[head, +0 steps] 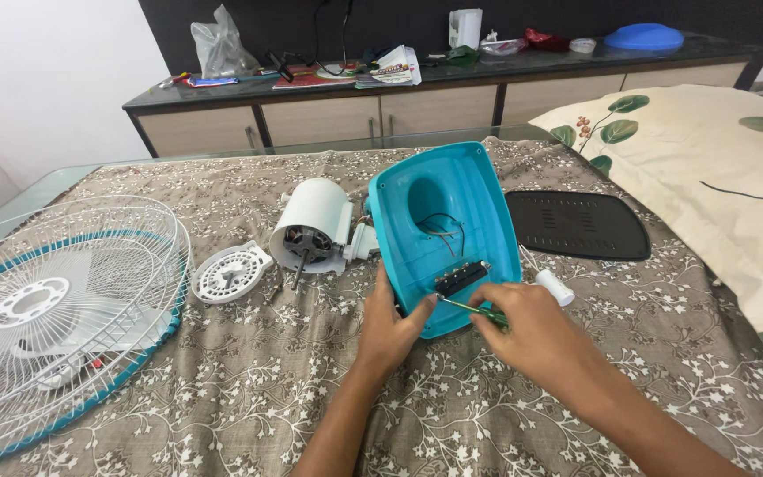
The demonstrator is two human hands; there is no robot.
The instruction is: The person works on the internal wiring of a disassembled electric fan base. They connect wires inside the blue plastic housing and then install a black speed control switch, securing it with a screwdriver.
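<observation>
Teal plastic fan base (452, 203): lying upside down, at 12 o'clock from both hands.
Left hand (390, 331): fingers wrapped, gripping its bottom edge.
Right hand (527, 331): pinching a thin green screwdriver (474, 309).

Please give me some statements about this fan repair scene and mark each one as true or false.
1. The right hand holds a green-handled screwdriver. True.
2. The left hand rests on the fan grille. False: it steadies the teal base shell.
3. The white motor housing lies left of the teal base shell. True.
4. The black cover plate lies on the pillow. False: it lies on the patterned cloth, beside the pillow.
5. The screwdriver tip points at the black switch block. True.
</observation>
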